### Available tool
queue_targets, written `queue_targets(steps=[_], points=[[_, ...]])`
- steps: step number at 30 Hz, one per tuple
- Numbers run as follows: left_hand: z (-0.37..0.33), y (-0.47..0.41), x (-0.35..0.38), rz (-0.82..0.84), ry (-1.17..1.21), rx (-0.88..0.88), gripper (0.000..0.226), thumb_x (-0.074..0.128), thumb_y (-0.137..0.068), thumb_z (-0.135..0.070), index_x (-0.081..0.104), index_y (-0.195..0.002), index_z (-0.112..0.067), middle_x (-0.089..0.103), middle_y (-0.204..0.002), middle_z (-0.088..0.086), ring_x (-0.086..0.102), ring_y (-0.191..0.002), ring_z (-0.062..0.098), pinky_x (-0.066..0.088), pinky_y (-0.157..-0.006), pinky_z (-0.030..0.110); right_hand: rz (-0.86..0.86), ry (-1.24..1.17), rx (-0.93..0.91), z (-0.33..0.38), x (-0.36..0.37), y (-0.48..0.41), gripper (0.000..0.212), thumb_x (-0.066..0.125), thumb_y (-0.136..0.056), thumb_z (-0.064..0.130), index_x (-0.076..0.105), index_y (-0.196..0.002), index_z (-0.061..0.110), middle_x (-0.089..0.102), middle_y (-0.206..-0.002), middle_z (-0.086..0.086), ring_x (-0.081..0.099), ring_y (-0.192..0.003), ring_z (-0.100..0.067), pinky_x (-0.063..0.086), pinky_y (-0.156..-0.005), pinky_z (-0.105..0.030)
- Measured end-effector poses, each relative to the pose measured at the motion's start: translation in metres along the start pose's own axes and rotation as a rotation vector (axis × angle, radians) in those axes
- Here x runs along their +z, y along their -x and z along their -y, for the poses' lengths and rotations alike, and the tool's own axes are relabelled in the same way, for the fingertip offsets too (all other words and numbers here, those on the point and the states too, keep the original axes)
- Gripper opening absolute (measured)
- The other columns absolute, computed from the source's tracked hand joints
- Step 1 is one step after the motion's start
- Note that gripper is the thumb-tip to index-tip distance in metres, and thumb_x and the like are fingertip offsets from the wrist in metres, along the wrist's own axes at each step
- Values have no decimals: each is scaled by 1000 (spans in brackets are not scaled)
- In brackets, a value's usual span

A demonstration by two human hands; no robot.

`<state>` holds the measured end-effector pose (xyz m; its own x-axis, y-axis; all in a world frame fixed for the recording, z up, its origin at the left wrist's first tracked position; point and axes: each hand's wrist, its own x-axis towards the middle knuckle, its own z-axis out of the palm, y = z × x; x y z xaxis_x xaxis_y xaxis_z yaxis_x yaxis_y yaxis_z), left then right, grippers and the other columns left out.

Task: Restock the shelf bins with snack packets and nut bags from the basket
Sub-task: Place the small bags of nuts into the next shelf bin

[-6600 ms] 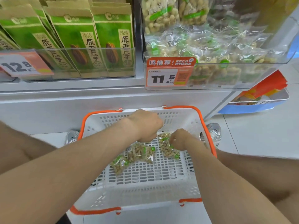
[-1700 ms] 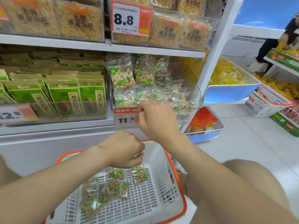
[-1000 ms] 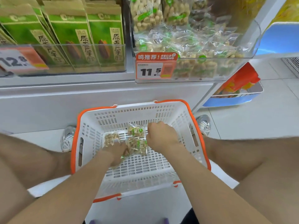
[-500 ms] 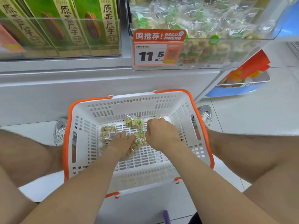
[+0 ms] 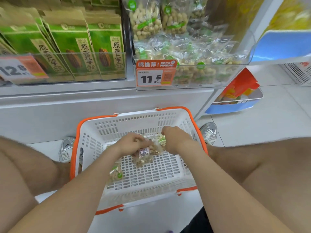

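Left hand (image 5: 133,144) and right hand (image 5: 176,137) both grip nut bags (image 5: 151,148) in the basket (image 5: 134,118); spare bag (image 5: 116,174) lies loose. Probably light, slippery film: pinch the seams.

I read "RECOMMEND" & 11.5 on the nut-bin price tag (image 5: 155,74), 12.8 on the left bin's tag (image 5: 20,68), 瓜子 on green pkts (image 5: 107,46).
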<state>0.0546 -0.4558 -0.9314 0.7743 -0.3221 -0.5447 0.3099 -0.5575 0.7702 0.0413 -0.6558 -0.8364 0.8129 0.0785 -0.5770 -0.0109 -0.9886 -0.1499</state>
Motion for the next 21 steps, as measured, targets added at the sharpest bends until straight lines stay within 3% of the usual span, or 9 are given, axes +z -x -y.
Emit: queue_targets(steps=[3,5,8,11,13,15,17,19,21], points=[[-36,18,-10,-4,286,-34,30,70,-100,-38,79,-101,-10,59,-68,4,60,-55,21,62,-64,38,-5,-42,-65,-11,-16,14,80,75,-82,5,33,-147,26,47,-134,-5,57,-104,-31,56,-82,-47],[-57,28,-17,-13,376,-25,29,68,-102,-31,77,-107,-4,58,-67,2,52,-50,16,61,-62,38,18,-58,-143,-9,-29,25,91,90,-73,14,36,-145,30,41,-133,2,52,-114,-28,56,-89,-48],[-89,49,-29,25,398,8,40,59,-106,-33,70,-115,4,61,-65,5,53,-50,20,56,-56,34,-59,-43,-225,5,-53,38,55,83,-80,16,56,-127,23,55,-112,1,58,-108,-27,54,-81,-41],[-116,77,-42,31,422,36,47,47,-109,-45,68,-107,-3,65,-77,13,58,-50,24,58,-56,34,-221,-37,-283,17,-86,54,13,78,-85,25,68,-93,20,69,-95,-2,64,-91,-27,54,-77,-39],[-131,95,-53,25,368,43,64,40,-105,-65,69,-109,-8,75,-91,14,73,-69,30,63,-63,37,-231,-75,-304,18,-109,67,18,79,-87,31,71,-83,16,71,-83,-3,65,-80,-25,55,-69,-39],[-144,109,-64,-27,268,82,76,33,-99,-78,72,-119,-15,79,-102,12,77,-91,30,64,-77,41,-249,-72,-316,20,-130,85,34,79,-89,34,64,-68,13,61,-67,-3,60,-67,-21,45,-57,-35],[-160,120,-73,-152,230,140,77,26,-98,-80,73,-122,-24,80,-99,9,76,-93,26,62,-90,46,-270,-93,-329,21,-145,97,34,79,-89,36,63,-70,13,57,-63,-4,61,-67,-25,41,-55,-35],[-179,128,-80,-289,253,202,81,23,-102,-76,82,-103,-21,80,-86,6,75,-86,23,58,-98,49,-290,-177,-352,21,-155,104,21,78,-90,36,73,-96,16,68,-71,-5,68,-71,-24,48,-57,-36],[-198,135,-85,-404,214,301,84,20,-103,-74,85,-91,-22,76,-72,-5,71,-78,19,55,-98,49,-305,-295,-360,20,-164,108,21,78,-92,30,75,-99,10,74,-73,-1,71,-68,-19,49,-58,-28]])
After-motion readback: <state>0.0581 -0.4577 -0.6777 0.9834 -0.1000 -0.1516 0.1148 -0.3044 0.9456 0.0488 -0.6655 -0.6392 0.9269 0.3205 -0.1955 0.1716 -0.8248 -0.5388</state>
